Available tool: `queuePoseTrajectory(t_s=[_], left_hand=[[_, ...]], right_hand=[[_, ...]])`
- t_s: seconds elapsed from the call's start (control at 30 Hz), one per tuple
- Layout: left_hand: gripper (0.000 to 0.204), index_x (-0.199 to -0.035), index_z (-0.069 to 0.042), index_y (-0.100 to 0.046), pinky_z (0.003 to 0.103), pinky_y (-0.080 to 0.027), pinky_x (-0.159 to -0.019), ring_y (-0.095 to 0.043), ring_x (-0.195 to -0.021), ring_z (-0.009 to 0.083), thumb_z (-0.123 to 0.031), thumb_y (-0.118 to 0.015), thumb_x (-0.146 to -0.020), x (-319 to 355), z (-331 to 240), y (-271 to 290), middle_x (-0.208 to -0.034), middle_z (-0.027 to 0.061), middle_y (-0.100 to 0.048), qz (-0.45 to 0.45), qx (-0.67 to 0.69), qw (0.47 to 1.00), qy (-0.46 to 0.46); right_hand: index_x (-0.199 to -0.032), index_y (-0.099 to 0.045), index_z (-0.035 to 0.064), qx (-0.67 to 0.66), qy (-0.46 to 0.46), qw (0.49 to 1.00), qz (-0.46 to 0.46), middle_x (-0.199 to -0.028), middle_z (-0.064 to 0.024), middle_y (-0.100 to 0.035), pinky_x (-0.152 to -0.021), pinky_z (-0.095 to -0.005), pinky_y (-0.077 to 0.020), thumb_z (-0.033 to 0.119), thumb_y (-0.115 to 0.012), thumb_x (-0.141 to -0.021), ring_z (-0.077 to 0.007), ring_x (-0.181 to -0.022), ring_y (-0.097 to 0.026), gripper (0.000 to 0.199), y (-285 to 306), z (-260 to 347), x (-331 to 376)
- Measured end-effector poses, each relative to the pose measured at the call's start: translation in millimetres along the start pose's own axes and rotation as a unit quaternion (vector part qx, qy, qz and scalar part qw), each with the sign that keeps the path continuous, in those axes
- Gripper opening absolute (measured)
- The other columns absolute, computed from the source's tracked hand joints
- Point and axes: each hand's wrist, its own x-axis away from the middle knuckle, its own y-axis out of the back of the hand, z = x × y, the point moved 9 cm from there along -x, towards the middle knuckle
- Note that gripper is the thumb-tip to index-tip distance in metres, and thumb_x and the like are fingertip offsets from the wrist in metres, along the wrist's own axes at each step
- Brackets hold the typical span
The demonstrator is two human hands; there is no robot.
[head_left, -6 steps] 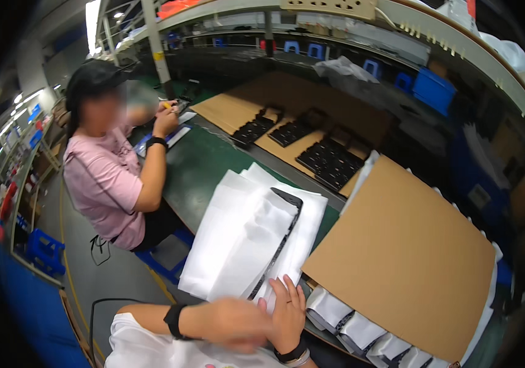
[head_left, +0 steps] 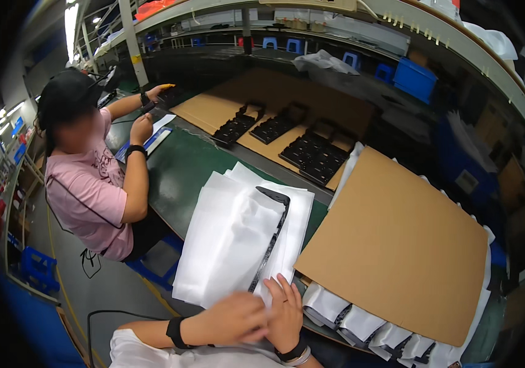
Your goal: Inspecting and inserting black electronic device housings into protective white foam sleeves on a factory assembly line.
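Observation:
A stack of white foam sheets (head_left: 210, 239) lies in front of me on the green table. One sheet is folded around a long black frame-like part (head_left: 273, 236), whose dark edge shows along the right of the fold. My right hand (head_left: 285, 316) rests at the near edge of the sheets, fingers extended and spread, holding nothing. Close against its thumb side is my left hand (head_left: 232, 320), fingers bent and blurred; whether anything is between them does not show. A black band circles each wrist.
To the right, a brown cardboard sheet (head_left: 397, 245) covers several foam-wrapped parts (head_left: 360, 325). Black plastic frames (head_left: 314, 153) lie on cardboard farther back. At the left a co-worker (head_left: 94, 184) in pink sits at the table (head_left: 176, 172). A blue bin (head_left: 414, 80) stands behind.
The whole view has shifted slightly. My left hand has moved a little beside the right, which stays on the sheets. The co-worker's hands have parted, one reaching away over the table.

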Motion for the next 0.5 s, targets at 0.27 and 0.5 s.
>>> queuePoseTrajectory(t_s=[0.27, 0.5], left_hand=[[0.089, -0.137, 0.007, -0.031, 0.054, -0.022, -0.106, -0.026, -0.132, 0.0432, -0.041, -0.07, -0.073, 42.6, 67.6, 85.2, -0.14, 0.0287, -0.03, -0.235, -0.341, 0.852, 0.321], [0.091, -0.132, 0.006, -0.039, 0.041, -0.044, -0.082, -0.049, -0.096, 0.0378, -0.042, -0.077, -0.064, 19.6, 71.4, 43.2, -0.114, 0.0282, -0.045, -0.169, -0.191, 0.933, 0.255]], right_hand=[[-0.122, -0.05, 0.0087, 0.01, -0.007, 1.0, -0.022, -0.117, -0.0088, -0.059, -0.1, -0.0449, -0.0345, 0.014, -0.059, -0.078, -0.0277, -0.119, -0.049, 0.046, 3.8, 2.9, 1.5], [-0.119, -0.053, 0.0097, 0.0, 0.011, 1.0, -0.015, -0.117, -0.0089, -0.058, -0.1, -0.0454, -0.0348, 0.014, -0.058, -0.077, -0.0274, -0.118, -0.05, 0.042, 0.7, 11.2, -1.2]])
